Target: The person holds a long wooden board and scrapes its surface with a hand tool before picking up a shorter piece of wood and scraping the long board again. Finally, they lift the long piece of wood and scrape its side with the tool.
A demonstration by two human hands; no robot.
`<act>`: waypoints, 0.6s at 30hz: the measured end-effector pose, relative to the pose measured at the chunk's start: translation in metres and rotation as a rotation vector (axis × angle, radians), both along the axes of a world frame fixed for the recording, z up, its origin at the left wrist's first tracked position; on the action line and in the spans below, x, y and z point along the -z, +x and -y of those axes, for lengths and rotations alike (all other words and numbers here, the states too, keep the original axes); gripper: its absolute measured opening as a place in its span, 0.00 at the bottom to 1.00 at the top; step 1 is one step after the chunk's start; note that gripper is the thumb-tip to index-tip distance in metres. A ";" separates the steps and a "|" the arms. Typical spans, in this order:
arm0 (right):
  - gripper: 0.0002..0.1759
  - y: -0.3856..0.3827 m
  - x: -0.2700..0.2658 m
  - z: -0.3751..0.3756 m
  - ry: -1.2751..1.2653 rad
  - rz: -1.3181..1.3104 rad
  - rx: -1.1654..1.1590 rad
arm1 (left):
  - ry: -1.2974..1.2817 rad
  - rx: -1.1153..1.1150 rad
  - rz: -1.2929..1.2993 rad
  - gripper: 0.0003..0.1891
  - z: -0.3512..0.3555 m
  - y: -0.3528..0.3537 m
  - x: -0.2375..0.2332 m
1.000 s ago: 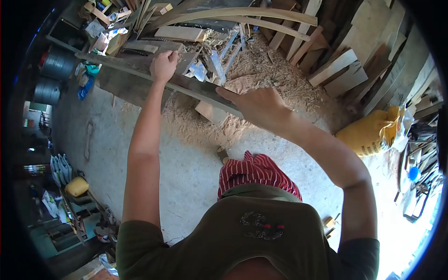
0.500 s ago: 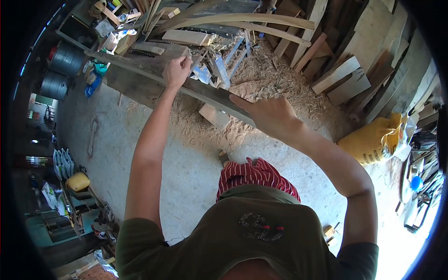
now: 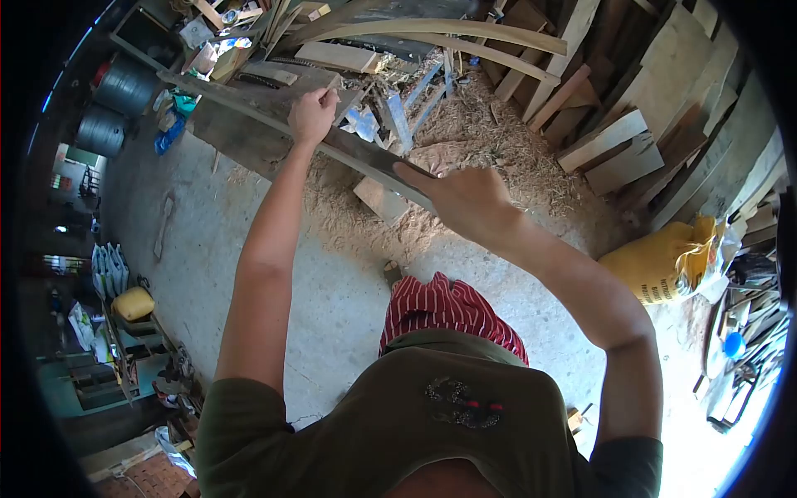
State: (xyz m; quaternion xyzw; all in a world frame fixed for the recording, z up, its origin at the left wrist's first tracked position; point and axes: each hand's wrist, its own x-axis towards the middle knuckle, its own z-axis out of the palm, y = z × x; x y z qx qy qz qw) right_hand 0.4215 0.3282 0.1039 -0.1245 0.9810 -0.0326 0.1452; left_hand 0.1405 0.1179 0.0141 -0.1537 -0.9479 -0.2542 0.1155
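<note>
My right hand [image 3: 471, 199] is closed on the long plank [image 3: 369, 158] close to its right-hand end, the thumb laid along the wood and the other fingers mostly hidden from me. My left hand [image 3: 313, 116] is farther along the same plank, its fingers curled into a fist at the upper side; I cannot tell whether they clasp the edge or merely rest there. The plank slants across in front of me, from its far left end near the dark drums [image 3: 124, 85] down to my right hand. Below its near edge, a pale wood block [image 3: 380, 201] sits among sawdust [image 3: 332, 212] on the concrete floor [image 3: 224, 216]. Beyond its far edge I have loose shavings [image 3: 473, 137] and two curved wooden strips [image 3: 465, 30], one above the other. Toward the floor's right edge a yellow sack [image 3: 652, 264] slumps near leaning boards [image 3: 610, 141], and over at the left there's a yellow container [image 3: 134, 305].
</note>
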 end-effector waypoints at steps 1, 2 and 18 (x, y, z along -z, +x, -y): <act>0.47 0.009 -0.002 -0.004 -0.001 0.005 -0.012 | -0.001 -0.012 0.005 0.17 -0.001 0.003 -0.002; 0.46 0.026 -0.005 -0.015 0.023 -0.003 0.010 | 0.008 0.006 0.025 0.17 -0.001 0.003 -0.005; 0.45 0.041 -0.022 -0.015 0.085 0.090 0.070 | 0.038 0.012 -0.015 0.18 -0.002 0.011 -0.002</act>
